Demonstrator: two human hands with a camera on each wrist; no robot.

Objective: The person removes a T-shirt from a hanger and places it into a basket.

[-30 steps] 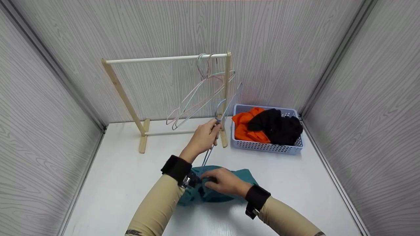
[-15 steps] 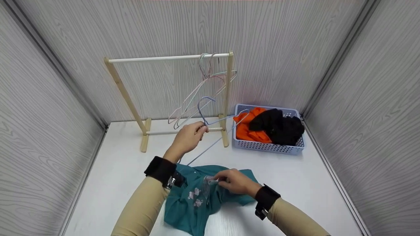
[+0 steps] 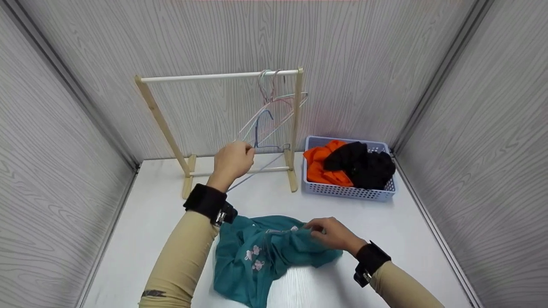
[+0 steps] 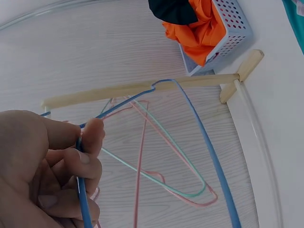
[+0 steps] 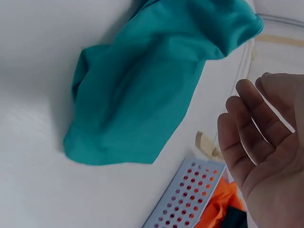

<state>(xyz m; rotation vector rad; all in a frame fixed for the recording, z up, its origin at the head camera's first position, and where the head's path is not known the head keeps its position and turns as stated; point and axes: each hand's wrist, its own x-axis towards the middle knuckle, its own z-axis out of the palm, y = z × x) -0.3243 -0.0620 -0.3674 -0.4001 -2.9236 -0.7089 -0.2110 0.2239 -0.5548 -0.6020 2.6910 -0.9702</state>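
My left hand (image 3: 233,161) grips a blue wire clothes hanger (image 4: 213,161) just below its hook, holding it up in front of the rack. In the left wrist view, the fingers and thumb curl round the wire. A teal garment (image 3: 244,273) with a small pale print lies rumpled on the table below. Over the right part of that cloth is my right hand (image 3: 334,233). The right wrist view shows its fingers loosely bent and apart, with nothing between them, beside the teal fabric (image 5: 142,95).
A small clothes rack with a white bar (image 3: 205,77) and wooden legs stands at the back. Pink (image 4: 140,166) and mint (image 4: 128,164) hangers hang near its right end. Right of it, a light blue basket (image 3: 349,191) holds orange cloth (image 3: 314,171) and black cloth (image 3: 364,167).
My left hand has drawn the hanger out of the teal garment, up and leftward towards the rack. My right hand has let go of the garment's neckline and moved right.
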